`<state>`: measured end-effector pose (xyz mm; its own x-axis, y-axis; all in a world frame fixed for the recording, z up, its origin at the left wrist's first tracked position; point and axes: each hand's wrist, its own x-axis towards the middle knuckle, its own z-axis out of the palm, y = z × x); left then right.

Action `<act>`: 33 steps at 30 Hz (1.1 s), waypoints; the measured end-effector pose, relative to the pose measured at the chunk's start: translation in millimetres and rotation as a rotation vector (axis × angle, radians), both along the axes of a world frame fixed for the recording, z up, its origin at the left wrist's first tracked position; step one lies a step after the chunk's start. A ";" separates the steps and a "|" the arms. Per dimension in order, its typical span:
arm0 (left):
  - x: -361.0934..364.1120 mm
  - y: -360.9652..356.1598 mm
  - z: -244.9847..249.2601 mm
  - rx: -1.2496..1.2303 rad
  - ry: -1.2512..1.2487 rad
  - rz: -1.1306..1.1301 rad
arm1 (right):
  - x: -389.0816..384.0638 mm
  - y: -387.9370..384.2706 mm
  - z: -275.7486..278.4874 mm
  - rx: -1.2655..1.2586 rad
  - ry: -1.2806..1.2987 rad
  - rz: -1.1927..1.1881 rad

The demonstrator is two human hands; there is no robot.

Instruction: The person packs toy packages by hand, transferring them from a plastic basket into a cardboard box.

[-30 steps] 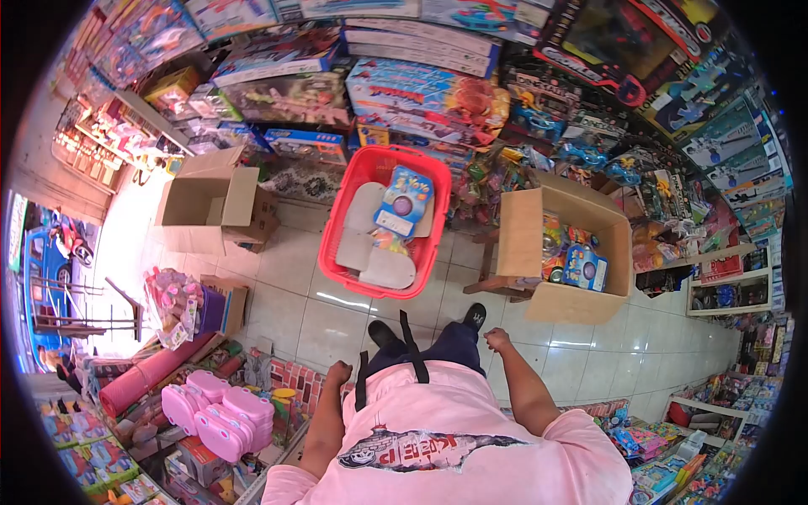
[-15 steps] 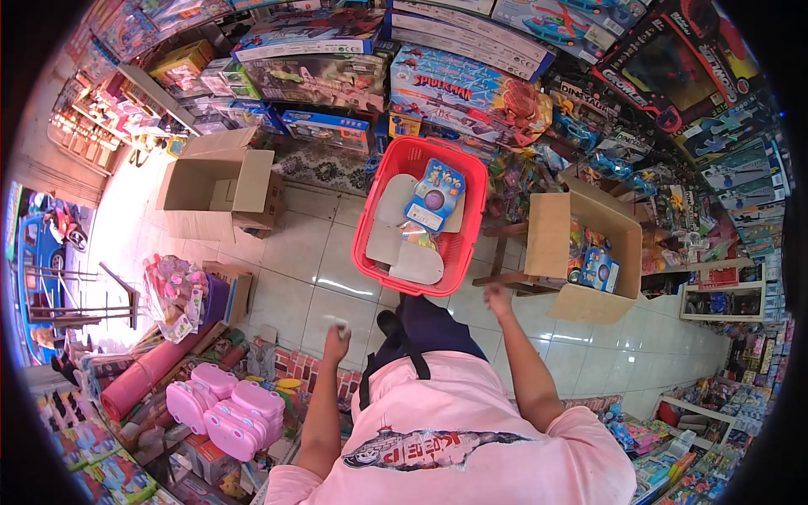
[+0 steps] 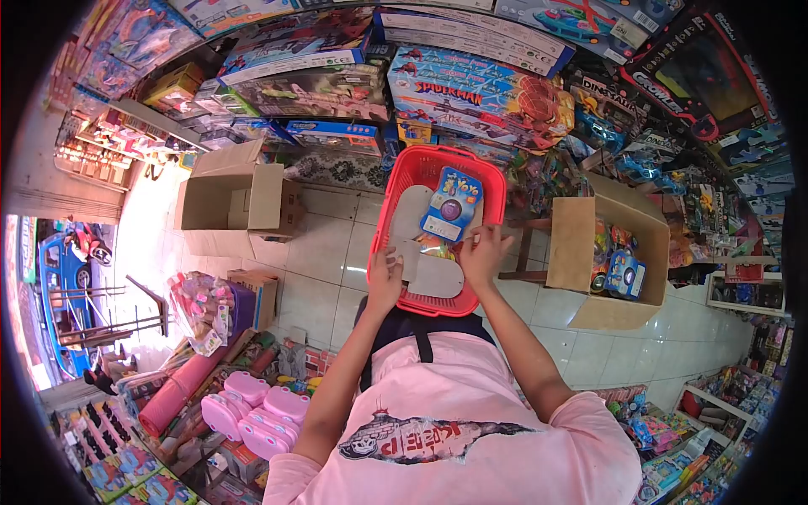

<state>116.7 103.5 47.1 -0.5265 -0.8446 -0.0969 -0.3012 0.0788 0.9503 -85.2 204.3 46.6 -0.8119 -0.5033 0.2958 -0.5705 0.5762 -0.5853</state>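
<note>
A red plastic basket (image 3: 497,202) sits in front of me, holding a blue carded yo-yo pack (image 3: 452,204) and several grey card pieces (image 3: 435,277). My left hand (image 3: 385,276) is over the basket's left rim, its fingers stretched forward beside the grey card. At the right side, my right hand (image 3: 484,252) reaches in over the rim with fingers spread and slightly bent, close below the yo-yo pack. A small colourful packet (image 3: 435,247) lies between the hands, partly covered by card.
An open cardboard box (image 3: 572,244) with blue toy packs stands to the right on a wooden support. Another open box (image 3: 220,206) is on the left. Toy boxes such as a Spiderman set (image 3: 480,97) line the shelves ahead. Pink cases (image 3: 261,412) lie at lower left.
Both hands have moved forward and inward, from beside my body to the basket's two sides. The view has shifted slightly; the yo-yo pack still lies in the basket.
</note>
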 end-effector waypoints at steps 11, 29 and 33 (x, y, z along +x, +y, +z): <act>-16.2 -22.4 -75.6 0.463 -0.440 -0.083 | 39.7 -40.4 -87.9 -0.140 -0.783 0.325; -24.1 -48.9 0.0 0.900 0.021 -0.033 | 32.8 -21.1 -25.4 -0.456 -1.166 0.433; -30.3 -68.6 13.2 1.127 0.322 -0.120 | 19.1 -14.6 26.9 -0.426 -0.809 0.647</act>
